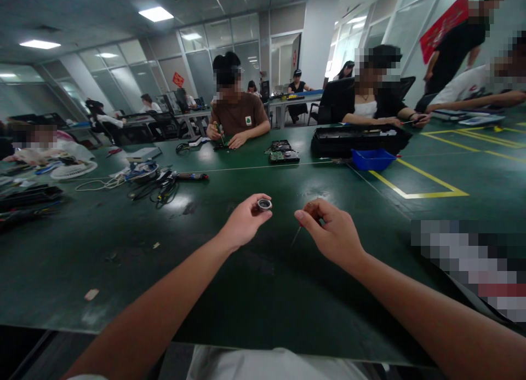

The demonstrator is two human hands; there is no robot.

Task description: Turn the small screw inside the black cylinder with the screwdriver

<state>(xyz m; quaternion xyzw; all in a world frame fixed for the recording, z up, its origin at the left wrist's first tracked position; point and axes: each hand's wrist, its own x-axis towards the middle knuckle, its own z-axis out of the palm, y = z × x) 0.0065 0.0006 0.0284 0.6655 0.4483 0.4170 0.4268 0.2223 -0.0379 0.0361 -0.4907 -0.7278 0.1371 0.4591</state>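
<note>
Green tabletop [250, 303], and over it left hand's [245, 221] pinching a silvery ring-shaped part [265, 205], right hand's [335, 231] pinching a skinny screwdriver [299, 224].

One round part [264, 205], one blue bin [373, 160]

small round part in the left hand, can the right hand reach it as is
Probably yes: the right hand, holding a thin tool, is a short gap from the round part, and nothing shows between them; the left hand leaves it partly uncovered.
</note>
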